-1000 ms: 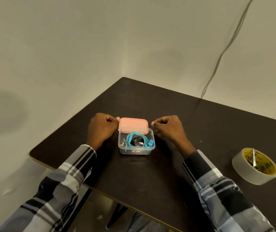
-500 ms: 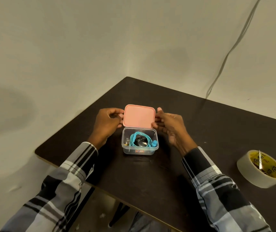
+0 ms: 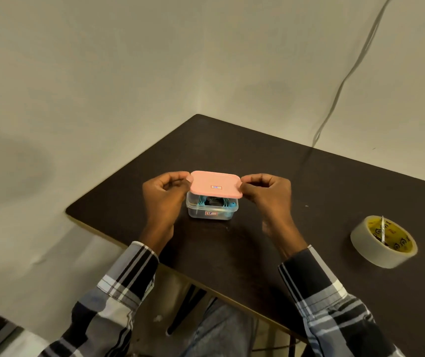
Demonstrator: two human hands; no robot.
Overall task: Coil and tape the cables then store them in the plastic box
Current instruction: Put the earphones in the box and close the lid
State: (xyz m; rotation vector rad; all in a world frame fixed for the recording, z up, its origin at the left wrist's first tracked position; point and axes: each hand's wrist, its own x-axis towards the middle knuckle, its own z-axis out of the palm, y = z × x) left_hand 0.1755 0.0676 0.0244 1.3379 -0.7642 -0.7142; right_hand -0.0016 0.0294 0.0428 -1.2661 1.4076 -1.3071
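Note:
A small clear plastic box (image 3: 212, 213) stands on the dark table (image 3: 296, 197). Inside it lie a coiled turquoise cable (image 3: 228, 204) and a dark coil, partly hidden. A pink lid (image 3: 215, 183) hovers flat just above the box's rim, label side up. My left hand (image 3: 163, 195) pinches the lid's left edge and my right hand (image 3: 266, 193) pinches its right edge, fingers curled.
A roll of clear tape (image 3: 382, 240) with a yellow core lies on the table at the right. A thin cord (image 3: 345, 78) hangs down the wall behind the table. The table's front edge runs close to my sleeves.
The lid lay behind the box, then was lifted and tilted upright by both hands; now it is turned flat, label up, over the box's opening.

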